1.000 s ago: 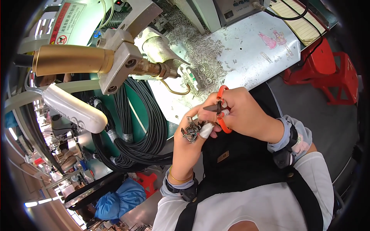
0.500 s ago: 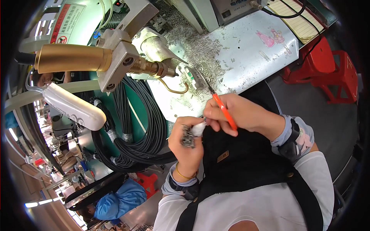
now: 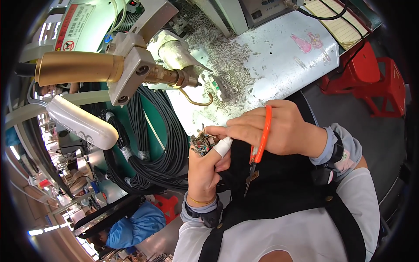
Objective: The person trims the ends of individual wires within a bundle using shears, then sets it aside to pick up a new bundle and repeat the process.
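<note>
Left hand: the left hand [image 3: 204, 170], its thumb wrapped in white tape [image 3: 223, 146], has its grip closed around a bundle of fine wires with metal ends [image 3: 201, 143]; the ends fan out above the fist, just short of the near edge of the desk [image 3: 281, 70].
Right hand: the right hand [image 3: 281, 129] has its grip grasping an orange-handled tool [image 3: 264, 133], the dark tips aimed down over the black apron [image 3: 279, 187]; its fingertips meet the left hand's fingers.
Loose metal bits: small silvery pieces [image 3: 222, 54] cover the desk beyond the hands, thick at the upper left, sparse toward the right.
Heating rig: a gold handle [image 3: 78, 67] and a grey clamp block [image 3: 130, 72] jut in from the left, blocking sight of what lies behind; a thin bent copper tube [image 3: 201, 104] ends above the desk, near the hands.
White lamp-like body: this rounded piece [image 3: 83, 122] hangs below the gold handle, well apart from the hands.
Cable coil: black cables [image 3: 174, 144] crowd the space just left of the left hand.
Far right: a lined pad [image 3: 342, 28] with a black lead across it; red stools [image 3: 386, 83] beyond the desk.
Lower left: a co-worker in blue [image 3: 139, 225].
</note>
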`<state>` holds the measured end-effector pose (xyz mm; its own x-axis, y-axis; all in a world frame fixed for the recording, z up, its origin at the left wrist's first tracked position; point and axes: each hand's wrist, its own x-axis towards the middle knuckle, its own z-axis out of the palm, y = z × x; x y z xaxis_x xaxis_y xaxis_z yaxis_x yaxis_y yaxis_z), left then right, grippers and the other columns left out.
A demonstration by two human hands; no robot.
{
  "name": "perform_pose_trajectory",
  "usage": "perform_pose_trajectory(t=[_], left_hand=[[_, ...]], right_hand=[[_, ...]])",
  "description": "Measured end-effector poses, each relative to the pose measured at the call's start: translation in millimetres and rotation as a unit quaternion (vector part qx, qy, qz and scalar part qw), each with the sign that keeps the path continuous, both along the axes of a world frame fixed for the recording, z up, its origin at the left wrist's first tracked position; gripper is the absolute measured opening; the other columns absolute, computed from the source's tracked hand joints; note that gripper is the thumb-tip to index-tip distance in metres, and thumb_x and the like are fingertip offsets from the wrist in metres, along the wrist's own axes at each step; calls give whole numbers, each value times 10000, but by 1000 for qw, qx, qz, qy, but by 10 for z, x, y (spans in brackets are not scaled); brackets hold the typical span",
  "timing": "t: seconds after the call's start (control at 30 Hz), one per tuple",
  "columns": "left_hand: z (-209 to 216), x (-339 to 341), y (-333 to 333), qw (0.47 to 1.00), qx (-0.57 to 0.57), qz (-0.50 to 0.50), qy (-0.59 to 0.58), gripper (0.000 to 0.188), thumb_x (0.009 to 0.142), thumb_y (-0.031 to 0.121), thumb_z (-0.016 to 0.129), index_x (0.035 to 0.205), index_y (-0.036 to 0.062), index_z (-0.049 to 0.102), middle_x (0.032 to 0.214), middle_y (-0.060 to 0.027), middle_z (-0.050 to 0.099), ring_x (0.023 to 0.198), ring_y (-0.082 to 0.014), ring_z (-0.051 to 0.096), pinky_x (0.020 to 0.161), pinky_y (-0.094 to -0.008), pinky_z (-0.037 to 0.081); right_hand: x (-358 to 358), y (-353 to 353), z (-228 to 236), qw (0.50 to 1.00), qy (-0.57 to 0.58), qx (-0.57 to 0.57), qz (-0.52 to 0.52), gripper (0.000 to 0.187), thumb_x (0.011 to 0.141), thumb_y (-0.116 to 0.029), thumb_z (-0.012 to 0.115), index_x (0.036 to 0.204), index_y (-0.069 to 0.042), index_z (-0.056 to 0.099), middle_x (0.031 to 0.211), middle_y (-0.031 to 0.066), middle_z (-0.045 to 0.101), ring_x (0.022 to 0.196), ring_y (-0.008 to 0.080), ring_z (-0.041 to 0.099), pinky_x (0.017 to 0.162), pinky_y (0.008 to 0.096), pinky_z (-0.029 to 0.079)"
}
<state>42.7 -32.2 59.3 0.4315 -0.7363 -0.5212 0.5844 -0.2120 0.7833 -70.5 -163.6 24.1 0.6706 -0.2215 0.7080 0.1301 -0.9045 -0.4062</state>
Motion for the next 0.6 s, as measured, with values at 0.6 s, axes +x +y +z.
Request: perform_pose_trajectory(t=[0.6], left_hand=[[-249,-160,55,899,18,47,-436,181,703,-77,601,853,-1,535,780,-18,531,717,-69,492,671,-188,391]], right_hand=[[-53,71,31,921,9,387,-39,71,749,-15,576,817,-35,564,721,78,607,614,149,603,527,230,441]])
